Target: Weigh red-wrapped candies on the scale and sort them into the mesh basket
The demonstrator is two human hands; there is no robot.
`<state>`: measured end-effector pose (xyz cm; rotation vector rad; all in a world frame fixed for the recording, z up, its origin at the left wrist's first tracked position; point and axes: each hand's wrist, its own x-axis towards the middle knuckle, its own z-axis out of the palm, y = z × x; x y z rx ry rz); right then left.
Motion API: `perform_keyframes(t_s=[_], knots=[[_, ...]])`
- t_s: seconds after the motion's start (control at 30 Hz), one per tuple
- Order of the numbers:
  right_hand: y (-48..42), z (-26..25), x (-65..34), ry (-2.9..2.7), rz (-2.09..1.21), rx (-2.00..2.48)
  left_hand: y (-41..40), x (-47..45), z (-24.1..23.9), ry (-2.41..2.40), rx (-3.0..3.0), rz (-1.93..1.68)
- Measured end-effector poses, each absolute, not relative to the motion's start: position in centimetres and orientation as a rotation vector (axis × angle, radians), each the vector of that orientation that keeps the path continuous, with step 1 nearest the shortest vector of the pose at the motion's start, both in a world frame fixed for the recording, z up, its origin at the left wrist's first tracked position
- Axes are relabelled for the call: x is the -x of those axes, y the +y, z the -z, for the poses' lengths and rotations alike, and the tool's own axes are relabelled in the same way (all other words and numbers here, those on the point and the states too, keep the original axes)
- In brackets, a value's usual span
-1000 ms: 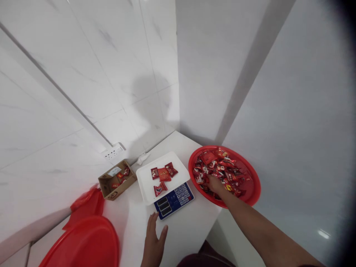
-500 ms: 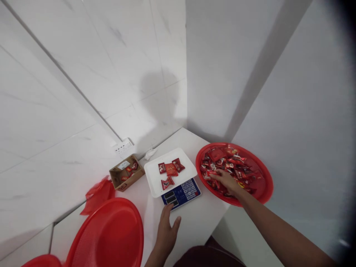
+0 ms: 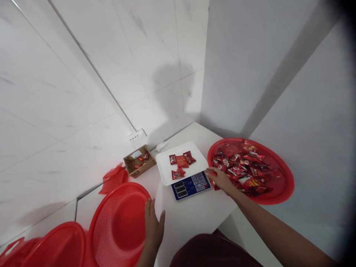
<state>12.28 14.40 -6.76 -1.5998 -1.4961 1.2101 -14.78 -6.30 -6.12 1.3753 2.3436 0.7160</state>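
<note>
My left hand (image 3: 154, 226) has moved from the scale's display to the right side of the round red plastic basket with perforated walls (image 3: 102, 234) at near left; its fingers lie together with the thumb wide apart, grasping nothing, and I cannot tell whether it touches the rim. Beyond it, the blue keypad panel with dark display windows (image 3: 189, 187) is now uncovered. My right hand (image 3: 221, 181) has come left out of the pile to the left edge of the oval red plastic basket (image 3: 290, 181), and its narrow grip seems to hold a glossy red wrapped packet (image 3: 214, 185), just right of the keypad. I judge that this packet is now parted from the loose heap of red foil packets (image 3: 247, 168) and nearer to the weighing tray.

The held packet is mostly hidden under my fingers: a shiny, slightly crumpled red end shows, its print unreadable. Farther off, four red packets (image 3: 182, 161) lie flat on the white rectangular plastic tray (image 3: 164, 165), unmoved: three touching or nearly so in a row, one nearer me. Far left stands the open brown cardboard box (image 3: 143, 169) with some red packets inside.
</note>
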Motion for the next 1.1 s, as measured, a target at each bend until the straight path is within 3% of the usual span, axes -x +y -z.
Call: perform_keyframes(t_s=[0.37, 0.73, 1.1], knots=[[12.4, 8.2, -15.5, -1.378, -1.136, 1.756, -7.9, 18.7, 7.2, 2.246, -0.927, -0.605], [12.1, 7.1, -15.4, -1.331, -1.168, 1.795, -8.6, 16.4, 7.6, 2.187, -1.016, -0.616], [11.9, 6.7, -15.3, -1.311, -1.159, 1.775, -9.3, 13.6, 7.4, 2.015, -1.298, -0.398]])
